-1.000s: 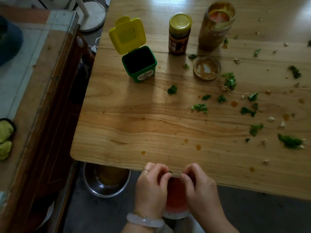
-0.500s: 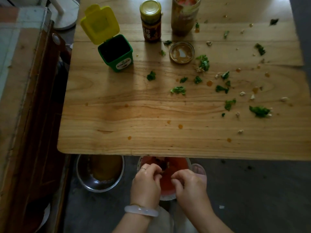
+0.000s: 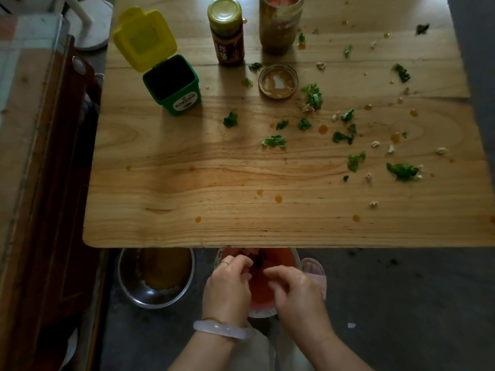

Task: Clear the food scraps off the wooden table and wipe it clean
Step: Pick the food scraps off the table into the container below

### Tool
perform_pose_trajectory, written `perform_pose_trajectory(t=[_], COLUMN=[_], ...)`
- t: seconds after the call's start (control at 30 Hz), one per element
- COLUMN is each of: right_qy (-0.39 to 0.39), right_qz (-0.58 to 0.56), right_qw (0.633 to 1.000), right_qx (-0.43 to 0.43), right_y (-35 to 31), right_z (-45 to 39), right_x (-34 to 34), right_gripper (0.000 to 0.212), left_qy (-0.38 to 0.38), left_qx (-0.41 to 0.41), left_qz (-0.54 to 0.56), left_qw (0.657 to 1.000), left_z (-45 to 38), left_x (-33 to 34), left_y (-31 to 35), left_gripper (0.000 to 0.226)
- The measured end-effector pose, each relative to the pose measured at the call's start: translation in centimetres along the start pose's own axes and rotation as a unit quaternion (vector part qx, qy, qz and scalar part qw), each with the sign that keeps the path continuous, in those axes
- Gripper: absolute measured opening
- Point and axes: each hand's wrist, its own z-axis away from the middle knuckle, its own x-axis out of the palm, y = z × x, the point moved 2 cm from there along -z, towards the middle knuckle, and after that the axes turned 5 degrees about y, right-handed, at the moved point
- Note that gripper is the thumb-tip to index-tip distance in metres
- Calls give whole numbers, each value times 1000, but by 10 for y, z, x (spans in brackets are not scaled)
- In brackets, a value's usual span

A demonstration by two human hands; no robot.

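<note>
Both hands hung below the near edge of the wooden counter, over a red bowl on the floor. The left hand, with a ring and a pale bangle, had its fingers curled, tips bunched; hold unclear. The right hand had fingers curled loosely beside it. Dark scraps lay in the bowl. A steel bowl sat left of it, a pink slipper right. On the counter: a green bin with yellow lid up, a capped jar, an open jar, a loose lid, green leaf bits, pale crumbs, orange sauce drops.
</note>
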Motion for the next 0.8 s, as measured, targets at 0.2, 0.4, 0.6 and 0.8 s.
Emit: perform_pose_trajectory(t=[0.2, 0.4, 0.6, 0.8], right_qy=[23, 53, 207, 249], right_qz=[-16, -33, -39, 12], right_qw=[999, 998, 977, 968], right_qx=[18, -25, -18, 39], right_y=[5, 4, 11, 36], right_z=[-4, -12, -45, -87], right_x=[-1, -12, -69, -135], right_gripper=[16, 15, 8, 15], left_qy=[19, 47, 84, 51], left_qx=[25, 81, 144, 168], left_qz=[-24, -36, -26, -41], left_qw=[999, 995, 986, 984], left_z=[-3, -10, -32, -73], left_x=[1, 1, 3, 21], left_y=[7, 22, 68, 137], left_gripper=[7, 12, 9, 12])
